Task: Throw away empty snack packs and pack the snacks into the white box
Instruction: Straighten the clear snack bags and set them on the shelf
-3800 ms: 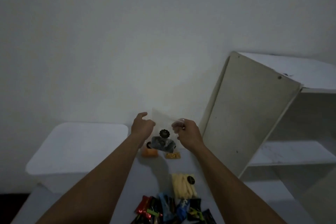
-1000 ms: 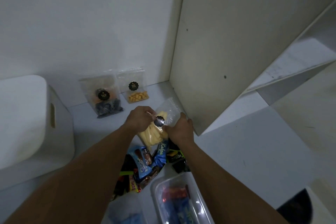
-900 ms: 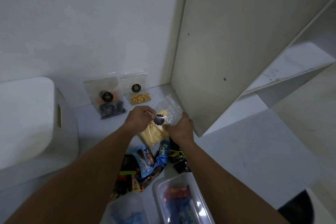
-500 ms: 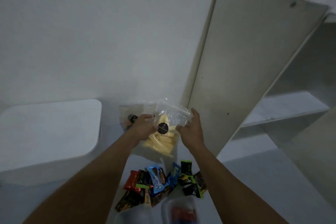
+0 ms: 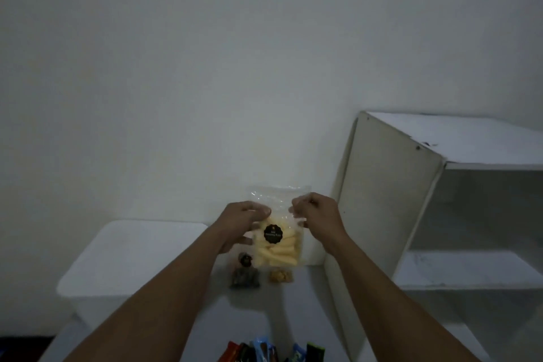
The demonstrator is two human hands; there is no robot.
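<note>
Your left hand (image 5: 241,222) and right hand (image 5: 318,216) pinch the clear pack (image 5: 277,239) of yellow sticks, fingers clamped on its top corners; white box (image 5: 132,261) at nine o'clock.

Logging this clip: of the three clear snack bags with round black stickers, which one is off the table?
The bag of pale yellow sticks, gripped at its top by the left hand and right hand. The dark-snack bag and orange-snack bag stand on the table below.

Round black label (image 5: 273,237) on clear snack bag (image 5: 277,244): print too blurred to read
</note>
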